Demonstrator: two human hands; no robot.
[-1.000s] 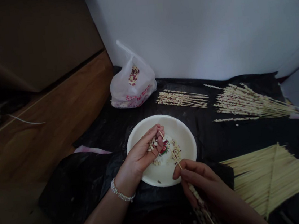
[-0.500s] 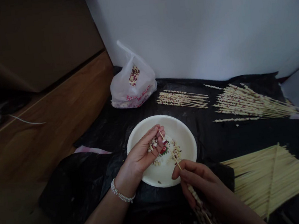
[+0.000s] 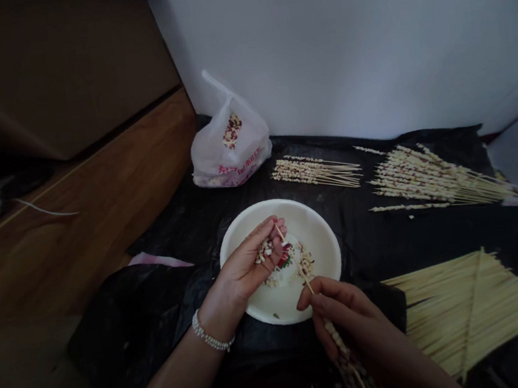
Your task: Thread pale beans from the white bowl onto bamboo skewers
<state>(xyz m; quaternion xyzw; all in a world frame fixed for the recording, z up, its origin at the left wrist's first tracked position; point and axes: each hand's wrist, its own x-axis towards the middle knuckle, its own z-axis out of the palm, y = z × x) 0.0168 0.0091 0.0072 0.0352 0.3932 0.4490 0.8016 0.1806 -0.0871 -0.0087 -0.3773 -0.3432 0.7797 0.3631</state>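
1. Vs 0.5 s ago, L hand (image 3: 249, 267) & R hand (image 3: 349, 309) barely moved; fingertip work prob mid-step
2. Skewer (image 3: 304, 278) slants over bowl (image 3: 322, 230): R hand pinching shaft, L hand cupped round kernels (image 3: 264, 254), fingertips at tip
3. Bowl's near-L rim under L wrist; blk sheet (image 3: 364, 244) gives some room R of bowl

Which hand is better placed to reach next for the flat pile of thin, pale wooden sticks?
Probably the right hand: it is nearer that flat pile, though it grips a thin, pale wooden stick. The left hand is farther, over the round white bowl, cupping small pale pieces.
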